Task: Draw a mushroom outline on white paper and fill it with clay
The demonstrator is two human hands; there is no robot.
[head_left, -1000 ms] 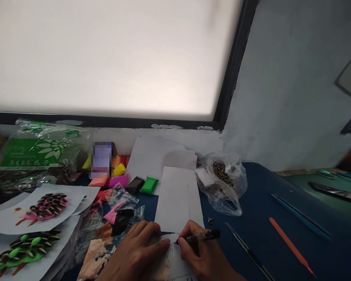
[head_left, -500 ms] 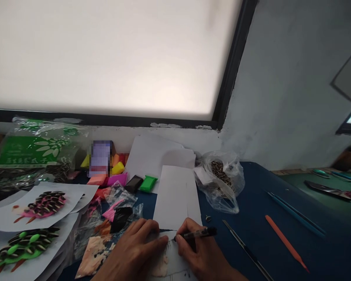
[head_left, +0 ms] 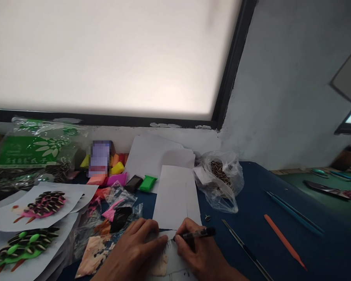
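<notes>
My right hand [head_left: 201, 249] grips a black marker pen [head_left: 203, 233], its tip down at a white sheet [head_left: 175, 259] with drawn lines on it. My left hand [head_left: 134, 248] rests across the left side of that sheet, thumb stretched toward the pen tip and the other fingers bent. Peach-coloured clay [head_left: 161, 265] shows on the paper between the hands; part of it is hidden. Left of my left hand lies a wrapper with peach clay [head_left: 95, 251]. Just beyond my fingers lies a blank white sheet [head_left: 177, 199].
Sunflower-seed hedgehog pictures [head_left: 42, 207] are stacked at left, before a green seed bag [head_left: 32, 150]. Bright clay packets [head_left: 148, 183] lie mid-table. A plastic bag of seeds [head_left: 222, 175], a craft knife [head_left: 242, 246], an orange clay tool [head_left: 283, 240] and blue tweezers [head_left: 295, 212] lie at right.
Both hands stay almost where they were, the pen tip still at the sheet. The whole view has shifted very slightly.
</notes>
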